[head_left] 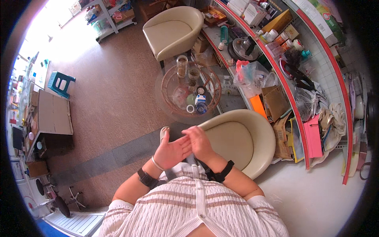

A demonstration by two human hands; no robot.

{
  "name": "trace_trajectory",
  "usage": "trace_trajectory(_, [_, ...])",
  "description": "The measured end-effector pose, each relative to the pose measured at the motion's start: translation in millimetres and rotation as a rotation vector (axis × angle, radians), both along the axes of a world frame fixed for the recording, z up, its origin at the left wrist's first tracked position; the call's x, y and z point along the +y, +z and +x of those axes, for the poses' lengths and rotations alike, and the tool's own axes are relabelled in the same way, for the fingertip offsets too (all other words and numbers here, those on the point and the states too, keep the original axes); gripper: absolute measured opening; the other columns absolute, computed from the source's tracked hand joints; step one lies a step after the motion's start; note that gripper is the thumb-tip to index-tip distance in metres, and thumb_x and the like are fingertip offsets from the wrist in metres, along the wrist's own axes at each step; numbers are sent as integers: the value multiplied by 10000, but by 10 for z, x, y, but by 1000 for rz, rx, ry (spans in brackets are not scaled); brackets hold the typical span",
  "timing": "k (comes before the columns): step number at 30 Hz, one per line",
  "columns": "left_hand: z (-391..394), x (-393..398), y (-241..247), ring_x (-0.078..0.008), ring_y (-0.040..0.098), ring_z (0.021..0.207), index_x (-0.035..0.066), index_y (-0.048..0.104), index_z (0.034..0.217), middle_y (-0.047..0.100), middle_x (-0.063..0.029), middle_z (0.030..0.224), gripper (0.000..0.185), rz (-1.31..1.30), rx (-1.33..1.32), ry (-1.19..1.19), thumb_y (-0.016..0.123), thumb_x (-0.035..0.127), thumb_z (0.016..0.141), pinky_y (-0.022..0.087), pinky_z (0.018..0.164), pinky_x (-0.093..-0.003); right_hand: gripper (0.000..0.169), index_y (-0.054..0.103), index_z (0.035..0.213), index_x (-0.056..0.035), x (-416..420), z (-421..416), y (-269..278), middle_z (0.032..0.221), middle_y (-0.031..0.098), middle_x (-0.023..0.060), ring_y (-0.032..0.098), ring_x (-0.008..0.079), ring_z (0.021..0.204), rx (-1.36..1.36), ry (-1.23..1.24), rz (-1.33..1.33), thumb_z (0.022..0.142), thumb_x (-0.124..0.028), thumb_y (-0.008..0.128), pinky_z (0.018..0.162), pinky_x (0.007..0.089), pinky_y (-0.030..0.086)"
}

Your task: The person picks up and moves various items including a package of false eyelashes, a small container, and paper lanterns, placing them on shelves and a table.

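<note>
My left hand (172, 151) is held out in front of my waist, palm turned up and thumb standing away from the fingers. A pale bangle (157, 163) circles its wrist, with a black strap (147, 179) farther up the forearm. My right hand (202, 144), slightly blurred, meets the left fingers from the side; its fingers are partly bent, and nothing is seen in either hand. Another black strap (224, 171) is around the right forearm. Just beyond that hand stands a beige tub chair (228, 143). A sandalled foot (163, 132) shows behind the left thumb.
Ahead is a round glass table (161, 102) bearing a tall jar (181, 66), a second jar (194, 74) and a small box (200, 99). Another beige chair (171, 31) stands beyond. Red-edged shelves (296, 114) crowd the right. A teal stool (60, 84) and a desk (54, 112) are left.
</note>
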State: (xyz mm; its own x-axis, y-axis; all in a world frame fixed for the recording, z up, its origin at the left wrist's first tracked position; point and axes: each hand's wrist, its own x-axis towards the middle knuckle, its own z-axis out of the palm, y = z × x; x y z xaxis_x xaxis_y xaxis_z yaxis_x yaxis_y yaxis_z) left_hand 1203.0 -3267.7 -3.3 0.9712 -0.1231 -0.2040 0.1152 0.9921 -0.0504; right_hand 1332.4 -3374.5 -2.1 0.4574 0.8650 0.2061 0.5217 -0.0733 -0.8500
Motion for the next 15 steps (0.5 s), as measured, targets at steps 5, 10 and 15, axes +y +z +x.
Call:
trace_trajectory(5, [-300,509,-13,-295,368,1263,14,332,1345,376,-182,1373,737,148,3,192,239,595,900,256,1061,-421,198,547,905,-17,378,113,-362,552,447,13,460,131,491,517,-338,-17,942,-147,403,478,262,361])
trace_trajectory(10, [-777,1421,-261,-302,489,1156,44,450,1284,536,-165,1230,589,96,-33,395,274,491,943,367,975,-400,456,488,678,-85,1241,105,-494,474,314,-34,275,83,357,1365,-261,-91,934,-453,408,345,243,191])
trace_trajectory(15, [-1297,2605,-175,-286,555,1067,60,525,1208,594,-160,1137,547,199,97,625,288,477,945,419,927,-404,285,516,785,-96,2510,22,-931,549,431,-9,418,125,445,1673,-362,29,921,-340,457,382,250,286])
